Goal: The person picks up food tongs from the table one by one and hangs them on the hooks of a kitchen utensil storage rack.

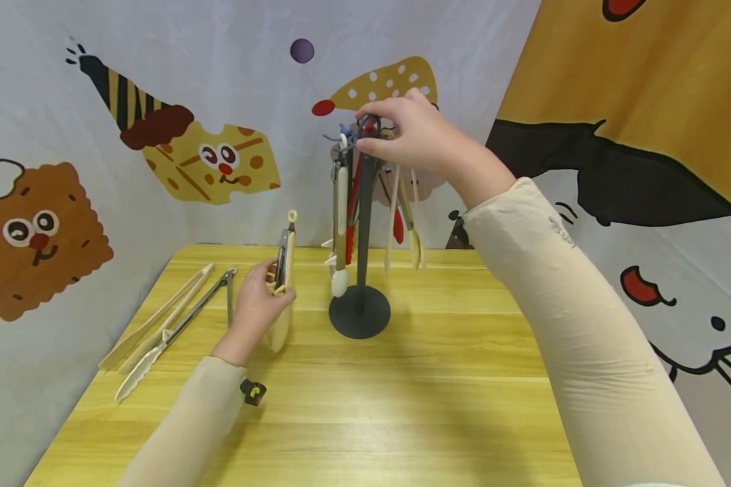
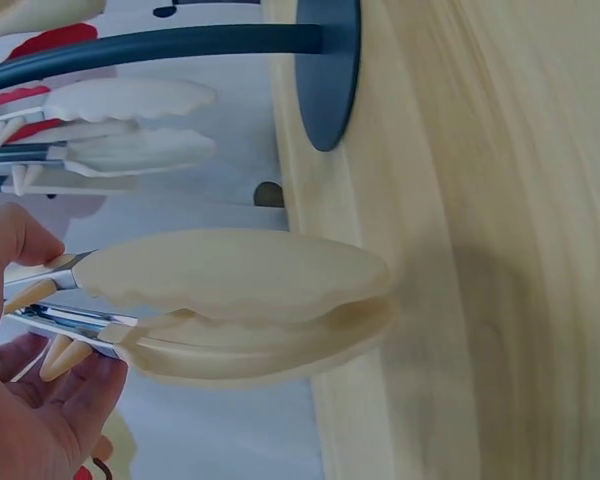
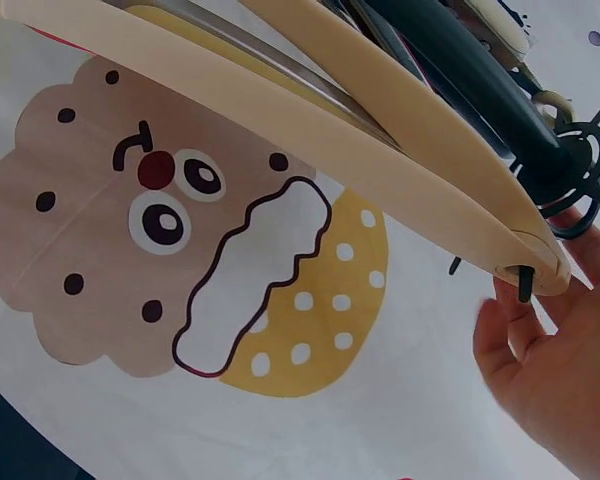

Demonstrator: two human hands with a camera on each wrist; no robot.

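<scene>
Head view faces table point(image 1: 402, 406) from above; wrist views close; all share rack point(image 1: 361, 223).

A yellow wooden table point(image 1: 438, 406) bears a dark grey stand point(image 1: 361, 308) hung with cream, red and white tongs point(image 1: 348, 223). The left hand point(image 1: 252, 304) holds cream-tipped steel tongs point(image 1: 284, 260). Cartoon biscuit backdrop point(image 1: 36, 237), brown and yellow.

Small grey lettering runs along the right sleeve point(image 1: 562, 233), too small and blurred to read.
</scene>
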